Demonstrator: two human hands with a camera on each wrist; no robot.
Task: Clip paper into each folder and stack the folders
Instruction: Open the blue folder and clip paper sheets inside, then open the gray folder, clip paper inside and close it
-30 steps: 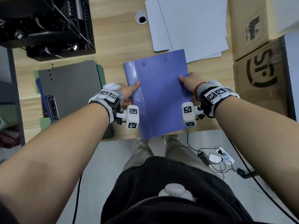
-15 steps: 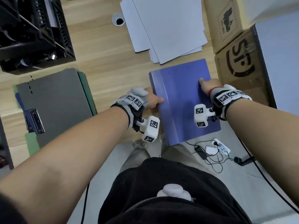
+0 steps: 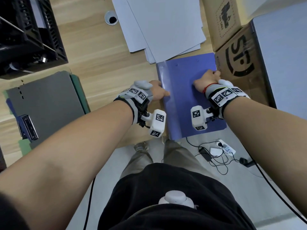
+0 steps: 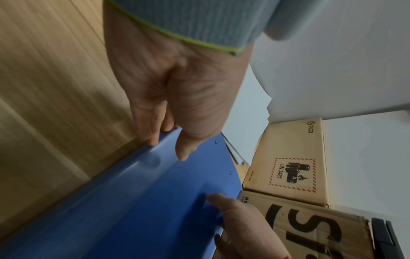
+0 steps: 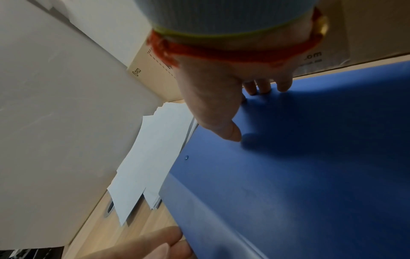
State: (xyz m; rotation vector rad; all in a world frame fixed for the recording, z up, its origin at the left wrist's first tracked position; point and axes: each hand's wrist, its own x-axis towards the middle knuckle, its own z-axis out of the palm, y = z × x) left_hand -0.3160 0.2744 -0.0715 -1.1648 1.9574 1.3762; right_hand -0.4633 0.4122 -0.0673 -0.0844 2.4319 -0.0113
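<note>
1. Wooden desk (image 3: 93, 52) carried the work; grey floor showed below its near edge.
2. Blue folder (image 3: 184, 90) lay closed on the desk, near end overhanging the edge, right side just beside a cardboard box (image 3: 240, 63) marked with large black letters.
3. Left hand (image 3: 156, 92) gripped the folder's spine edge: thumb (image 4: 184, 150) on the cover, fingers curled under the edge at the desk surface.
4. Right hand (image 3: 207, 78) held the folder's right edge: thumb (image 5: 230, 131) flat on the cover, fingertips (image 5: 284, 85) curled over the edge next to the box.
5. Loose white paper (image 3: 166, 27) was fanned on the desk beyond the folder, its nearest corners touching or overlapping the folder's far end.
6. Grey folder (image 3: 46, 103) lay at the left on top of green and blue folders, a metal clip (image 3: 27, 127) showing at its near left corner. Contents not visible.
7. Black crate (image 3: 28, 34) stood at the far left; its contents could not be made out.
</note>
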